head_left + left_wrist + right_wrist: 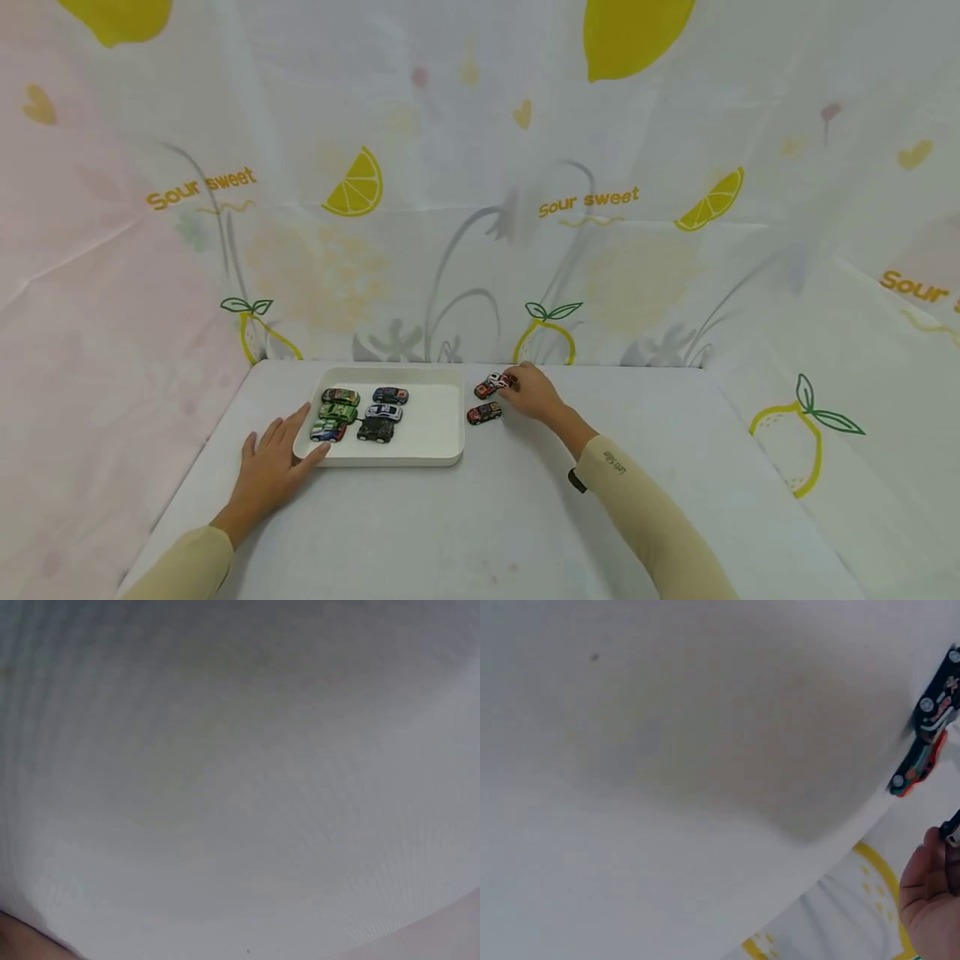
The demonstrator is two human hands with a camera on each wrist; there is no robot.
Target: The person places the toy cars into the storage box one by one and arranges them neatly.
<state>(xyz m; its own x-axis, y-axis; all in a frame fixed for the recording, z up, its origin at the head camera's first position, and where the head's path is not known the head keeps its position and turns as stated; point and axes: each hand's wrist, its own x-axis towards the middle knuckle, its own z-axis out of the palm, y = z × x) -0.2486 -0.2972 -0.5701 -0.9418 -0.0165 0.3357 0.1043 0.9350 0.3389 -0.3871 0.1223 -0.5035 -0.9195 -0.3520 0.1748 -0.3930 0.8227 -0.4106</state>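
My left hand (272,467) rests at the near left corner of a white tray (435,454), fingers spread along its left side and thumb at the front rim. To the right of the tray my right hand (534,393) pinches a small toy car (952,831), mostly covered by the fingers. Beside those fingertips sits a red and white toy car (491,385). Nearer to me on the table is a dark red toy car (483,412). In the right wrist view, a dark toy car (936,701) and a teal and red one (919,766) stand close together.
Inside the tray are several toy cars in two columns, among them a green one (338,412), a silver one (384,412) and a black one (376,430). A lemon-printed cloth (480,275) hangs behind the white table (480,533). The left wrist view shows mostly pale surface.
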